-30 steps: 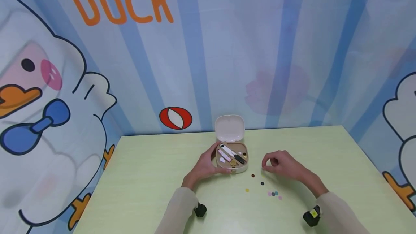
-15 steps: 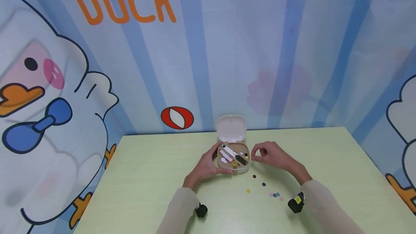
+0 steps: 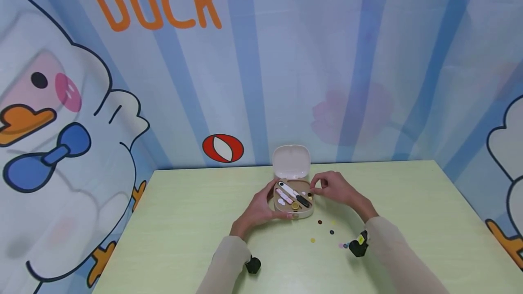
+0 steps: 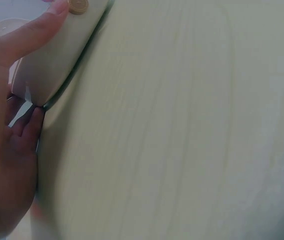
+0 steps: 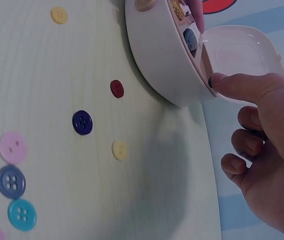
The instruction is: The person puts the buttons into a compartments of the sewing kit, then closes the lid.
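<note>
A small cream sewing box stands on the table, its white lid raised at the back. My left hand grips it, thumb along the front near the round latch and fingers round the left side. Inside lie a white and black slim tool, a pink-and-white piece, a gold round piece and some buttons. My right hand is at the box's right rim. Between its thumb and index finger it pinches a small dark button, mostly hidden by the fingertip.
Loose buttons lie on the table before the box: red, dark blue, cream, yellow, pink, blue-grey and turquoise. A duck-printed backdrop hangs behind the table.
My right hand has moved left and away from me, from over the loose buttons to the box's right rim. My left hand keeps its grip on the box.
</note>
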Available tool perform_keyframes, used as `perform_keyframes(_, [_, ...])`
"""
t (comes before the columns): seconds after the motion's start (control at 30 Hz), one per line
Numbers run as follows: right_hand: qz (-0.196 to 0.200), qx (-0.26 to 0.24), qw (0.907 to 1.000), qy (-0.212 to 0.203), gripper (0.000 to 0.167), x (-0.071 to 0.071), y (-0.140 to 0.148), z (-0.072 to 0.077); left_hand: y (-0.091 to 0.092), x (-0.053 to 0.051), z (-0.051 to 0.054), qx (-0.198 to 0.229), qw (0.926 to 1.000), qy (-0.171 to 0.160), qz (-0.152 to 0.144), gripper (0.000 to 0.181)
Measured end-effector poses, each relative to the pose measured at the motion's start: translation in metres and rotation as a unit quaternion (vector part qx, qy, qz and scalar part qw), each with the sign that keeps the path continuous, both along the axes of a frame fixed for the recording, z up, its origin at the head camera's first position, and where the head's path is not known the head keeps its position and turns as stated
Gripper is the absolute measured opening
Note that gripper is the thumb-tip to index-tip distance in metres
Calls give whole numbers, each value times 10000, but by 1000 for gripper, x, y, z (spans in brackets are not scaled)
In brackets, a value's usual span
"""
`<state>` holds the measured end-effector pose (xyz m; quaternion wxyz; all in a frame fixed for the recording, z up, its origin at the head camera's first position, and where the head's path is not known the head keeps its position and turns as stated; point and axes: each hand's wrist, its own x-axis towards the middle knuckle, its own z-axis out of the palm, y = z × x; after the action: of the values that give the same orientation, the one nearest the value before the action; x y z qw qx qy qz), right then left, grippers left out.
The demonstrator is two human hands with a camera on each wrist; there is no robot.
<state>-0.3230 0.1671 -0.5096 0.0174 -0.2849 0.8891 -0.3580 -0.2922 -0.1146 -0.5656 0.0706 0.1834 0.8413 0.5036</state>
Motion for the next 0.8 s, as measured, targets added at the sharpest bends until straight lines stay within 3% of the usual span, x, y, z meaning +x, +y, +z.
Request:
perform_keyframes(0.5, [-255, 236, 9993, -142, 4, -2, -9, -2, 0, 3, 1, -7, 9999, -109, 43, 118])
perform_keyframes(0.8, [-466, 729, 9960, -214, 5, -3, -15, -1, 0, 3, 2, -11, 9999, -114, 56, 118])
